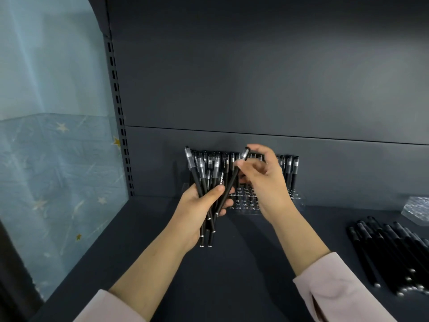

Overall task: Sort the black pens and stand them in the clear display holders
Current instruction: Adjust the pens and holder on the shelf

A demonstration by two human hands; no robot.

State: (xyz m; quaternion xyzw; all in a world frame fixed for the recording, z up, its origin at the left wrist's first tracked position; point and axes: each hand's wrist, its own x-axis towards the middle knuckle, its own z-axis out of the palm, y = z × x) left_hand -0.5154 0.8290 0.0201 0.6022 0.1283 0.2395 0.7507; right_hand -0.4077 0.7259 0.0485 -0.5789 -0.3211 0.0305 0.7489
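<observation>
The display holder [246, 202] is sitting on the shelf [243, 263] against the back panel [255, 89], with standing pens [291, 170] in its rear rows. Before it, the left hand [197, 205] is gripping a bundle [204, 173]; the right hand [267, 182] is pinching 1 pen [228, 189]. Loose pens [390, 252] are lying far right.

Dim, even light falls on the dark grey shelf [232, 263], with a soft pale sheen on the back panel [348, 77] at upper right. The right hand [262, 180] is slightly motion-blurred. Wide-angle bending curves the slotted upright [119, 117] at left
</observation>
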